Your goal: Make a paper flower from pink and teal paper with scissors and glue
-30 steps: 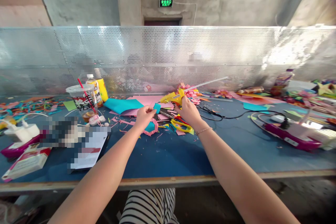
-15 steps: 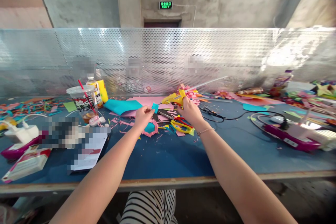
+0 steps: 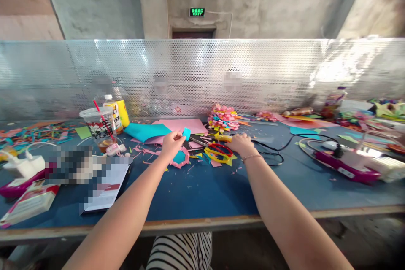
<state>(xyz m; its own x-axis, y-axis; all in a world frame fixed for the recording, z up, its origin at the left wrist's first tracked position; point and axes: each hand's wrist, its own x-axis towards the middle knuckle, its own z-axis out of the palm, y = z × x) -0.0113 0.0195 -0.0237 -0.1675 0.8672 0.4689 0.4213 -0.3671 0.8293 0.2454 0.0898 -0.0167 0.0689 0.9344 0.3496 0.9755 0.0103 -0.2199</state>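
My left hand [image 3: 172, 144] is closed, pinching a small blue paper piece [image 3: 186, 134] between thumb and fingertips above the table. Below it lies an octagonal pink paper frame [image 3: 180, 158] with a blue centre. My right hand [image 3: 243, 143] is low over the table, its fingers closed round a yellow hot glue gun [image 3: 223, 138]; the hand hides most of the gun's body. Just in front of that hand lie scissors with red and yellow handles [image 3: 218, 154]. Behind the glue gun stands a rounded pile of folded pink and yellow paper [image 3: 223, 118].
Blue sheet [image 3: 147, 132] and pink sheet [image 3: 186, 125] lie behind my left hand. To the left are a lidded cup [image 3: 99, 128], a bottle [image 3: 109, 105] and a tablet [image 3: 107, 187]. A black cord [image 3: 284, 145] runs toward a purple power strip [image 3: 344, 166]. A perforated metal screen [image 3: 190, 76] borders the back.
My right hand has lowered the glue gun to the table and shifted slightly right, uncovering the pink paper pile. The left hand still holds the blue paper, now turned a little.
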